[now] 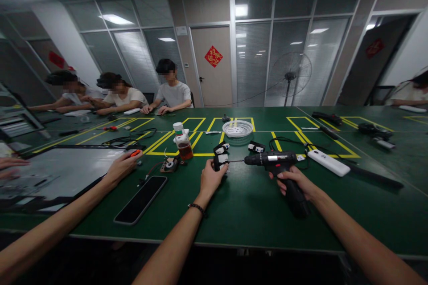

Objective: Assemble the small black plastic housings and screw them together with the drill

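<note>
My right hand point(297, 181) is wrapped round the grip of a black cordless drill point(272, 159), which lies level above the table and points left. Its long thin bit point(236, 161) reaches to a small black-and-white part point(221, 159); whether the tip touches or sits inside it, I cannot tell. Closed on that part is my left hand point(210, 180), with a dark beaded bracelet at the wrist. Just beyond lie two similar parts, one black-and-white piece point(221, 147) behind my left hand and another such piece point(256, 147) behind the drill's chuck.
A white basket point(238, 128), a drink bottle point(183, 144), a phone point(141, 200) and a small speaker-like part point(170, 164) stand about the green table point(247, 218). A co-worker's hand point(125, 164) reaches in from the left over a large panel point(80, 164). Right lies a white power strip point(328, 162).
</note>
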The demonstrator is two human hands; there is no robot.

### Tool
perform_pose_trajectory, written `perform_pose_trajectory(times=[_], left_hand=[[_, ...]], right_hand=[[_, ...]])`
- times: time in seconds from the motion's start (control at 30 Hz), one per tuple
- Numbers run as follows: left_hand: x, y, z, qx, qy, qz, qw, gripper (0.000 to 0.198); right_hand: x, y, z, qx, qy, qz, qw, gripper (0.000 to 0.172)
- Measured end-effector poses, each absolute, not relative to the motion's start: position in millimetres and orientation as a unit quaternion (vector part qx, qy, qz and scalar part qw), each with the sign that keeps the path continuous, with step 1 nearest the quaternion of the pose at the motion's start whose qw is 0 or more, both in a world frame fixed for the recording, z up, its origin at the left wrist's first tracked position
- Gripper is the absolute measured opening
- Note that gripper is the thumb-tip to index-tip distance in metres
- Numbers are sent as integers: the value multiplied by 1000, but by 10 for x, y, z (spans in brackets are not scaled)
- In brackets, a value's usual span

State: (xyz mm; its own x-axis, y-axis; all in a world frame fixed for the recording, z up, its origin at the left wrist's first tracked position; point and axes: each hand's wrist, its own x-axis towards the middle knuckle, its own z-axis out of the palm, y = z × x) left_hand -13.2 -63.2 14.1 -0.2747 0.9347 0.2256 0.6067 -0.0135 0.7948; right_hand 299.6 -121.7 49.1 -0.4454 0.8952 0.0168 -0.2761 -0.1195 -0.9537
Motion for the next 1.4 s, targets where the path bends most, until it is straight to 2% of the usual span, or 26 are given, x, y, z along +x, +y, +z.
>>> perform_pose_trajectory(times=[0.23, 0.7, 1.4], left_hand=[[-140, -599, 79, 586, 662, 431, 181, 54], [-170, -553, -3, 593, 660, 428, 174, 54], [-161, -577, 4, 599, 664, 424, 146, 54]], right_hand=[[3032, -1114, 274, -320, -505, 684, 419, 29], [2997, -1138, 313, -321, -517, 687, 397, 27], [2974, -1131, 272, -310, -501, 690, 420, 22]])
